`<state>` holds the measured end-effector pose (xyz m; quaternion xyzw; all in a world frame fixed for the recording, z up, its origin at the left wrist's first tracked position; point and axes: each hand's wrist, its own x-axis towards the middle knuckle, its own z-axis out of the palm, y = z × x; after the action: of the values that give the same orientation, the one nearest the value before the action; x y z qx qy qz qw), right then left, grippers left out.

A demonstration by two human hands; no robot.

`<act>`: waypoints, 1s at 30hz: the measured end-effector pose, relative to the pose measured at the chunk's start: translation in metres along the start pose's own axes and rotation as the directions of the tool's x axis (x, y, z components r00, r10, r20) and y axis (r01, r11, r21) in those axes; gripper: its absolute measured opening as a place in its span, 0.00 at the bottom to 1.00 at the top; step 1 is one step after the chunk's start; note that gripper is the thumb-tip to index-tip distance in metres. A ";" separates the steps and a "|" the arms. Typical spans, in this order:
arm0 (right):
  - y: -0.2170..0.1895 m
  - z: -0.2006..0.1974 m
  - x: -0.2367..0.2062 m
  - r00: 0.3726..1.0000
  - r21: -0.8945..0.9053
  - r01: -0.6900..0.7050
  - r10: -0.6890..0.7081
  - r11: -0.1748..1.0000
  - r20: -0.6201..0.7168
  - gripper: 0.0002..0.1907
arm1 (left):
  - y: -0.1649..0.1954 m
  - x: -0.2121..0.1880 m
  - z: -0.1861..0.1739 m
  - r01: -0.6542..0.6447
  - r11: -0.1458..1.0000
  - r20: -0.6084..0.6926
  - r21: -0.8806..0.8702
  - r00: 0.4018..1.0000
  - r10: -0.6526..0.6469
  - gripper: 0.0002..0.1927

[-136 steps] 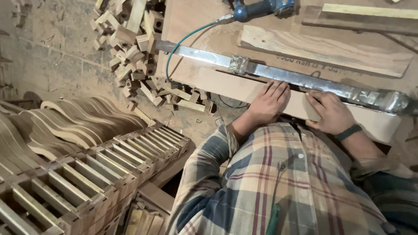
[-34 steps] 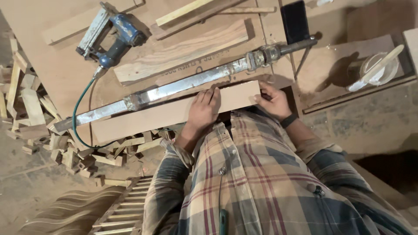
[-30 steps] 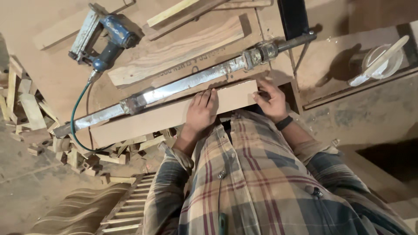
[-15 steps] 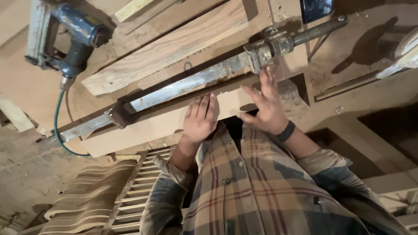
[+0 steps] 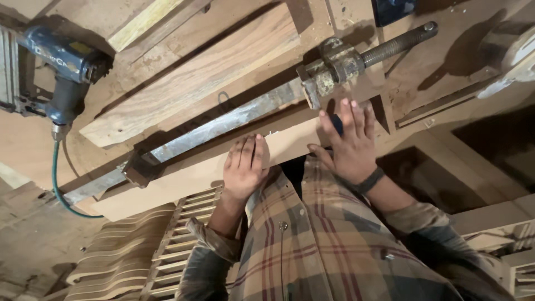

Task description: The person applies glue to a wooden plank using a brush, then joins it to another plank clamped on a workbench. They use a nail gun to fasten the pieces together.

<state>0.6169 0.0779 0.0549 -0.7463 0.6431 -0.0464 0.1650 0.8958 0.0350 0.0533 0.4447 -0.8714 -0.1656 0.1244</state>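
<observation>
My left hand (image 5: 245,167) lies flat, fingers together, on a long pale wooden board (image 5: 195,178) at the bench edge. My right hand (image 5: 348,142), with a dark band on the wrist, hovers with spread fingers over the board's right end. Just beyond both hands a long metal bar clamp (image 5: 234,120) runs diagonally along the board. Its screw head (image 5: 340,64) sits right above my right fingertips. Something small and blue shows under those fingers; I cannot tell what it is.
A blue pneumatic nailer (image 5: 61,72) with a green hose (image 5: 58,184) rests on the bench at the left. A wide grained plank (image 5: 195,78) lies behind the clamp. Curved wooden parts (image 5: 117,256) and a slatted frame (image 5: 178,239) are stacked below left.
The view has swung and closed in on the bench since the earlier frames. My right hand has lifted off the board's end and spread its fingers; my left hand stays pressed on the board.
</observation>
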 end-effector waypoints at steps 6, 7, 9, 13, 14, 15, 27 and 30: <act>0.012 -0.012 -0.002 0.989 0.394 -0.101 0.134 0.914 -0.056 0.30 | 0.003 0.000 0.003 0.009 1.000 0.058 0.021 0.998 -0.010 0.36; 0.014 -0.010 0.002 0.983 0.538 -0.122 0.176 0.834 -0.050 0.31 | 0.004 0.000 0.003 0.014 1.000 0.061 0.017 0.998 -0.015 0.37; 0.017 -0.005 0.011 0.988 0.591 -0.069 0.138 0.804 -0.073 0.32 | 0.008 0.001 0.002 0.026 1.000 0.069 0.005 0.997 -0.027 0.38; 0.027 0.000 0.016 0.999 0.473 -0.035 0.047 0.881 -0.013 0.30 | 0.013 0.003 0.001 0.034 0.999 0.069 -0.010 0.997 -0.033 0.38; 0.032 0.000 0.014 0.997 0.520 -0.069 0.081 0.851 -0.001 0.29 | 0.015 0.003 0.001 0.031 0.999 0.062 -0.011 0.998 -0.030 0.37; 0.037 0.000 0.012 0.993 0.564 -0.101 0.114 0.819 0.013 0.28 | 0.016 0.003 0.001 0.028 1.000 0.051 0.012 0.998 -0.028 0.36; 0.013 0.025 -0.039 0.981 0.830 -0.146 0.188 0.538 0.051 0.38 | 0.024 -0.014 0.000 0.037 0.997 0.023 0.065 0.999 -0.039 0.41; 0.013 0.021 -0.041 0.989 0.725 -0.124 0.142 0.677 0.037 0.41 | 0.026 -0.018 -0.004 0.041 0.997 0.021 0.063 0.999 -0.042 0.41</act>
<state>0.6032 0.1205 0.0369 -0.5708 0.6267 -0.2930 0.4422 0.8884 0.0632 0.0663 0.4645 -0.8680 -0.1458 0.0975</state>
